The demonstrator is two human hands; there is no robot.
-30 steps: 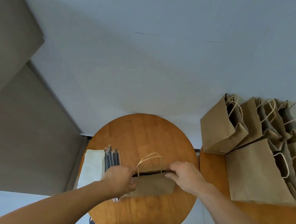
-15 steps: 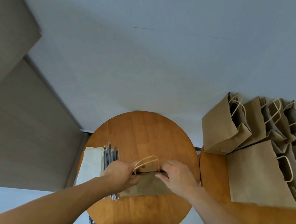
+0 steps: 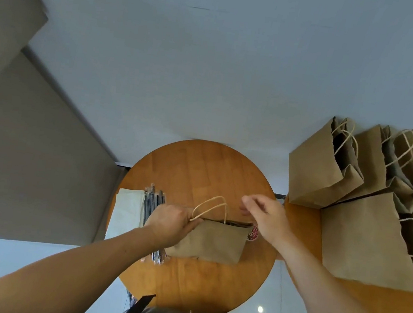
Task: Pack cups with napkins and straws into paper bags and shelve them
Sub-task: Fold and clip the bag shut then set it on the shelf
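Head view: left hand [image 3: 167, 223] grips paper bag [image 3: 215, 241] rim; right hand [image 3: 268, 217] loosely spread, empty, at bag's 1 o'clock.

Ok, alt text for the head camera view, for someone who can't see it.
A person's left grip holds a brown paper bag over a round wooden table; the right grip hovers open beside it. Straws and napkins lie left, more bags right.

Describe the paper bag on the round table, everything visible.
Brown paper bag, folded nearly flat, mouth slightly parted, resting on the round wooden table. Pale twisted cord handles arch above the rim. The left hand grips its top left corner; the right hand hovers by the right end, where something red-and-white shows.
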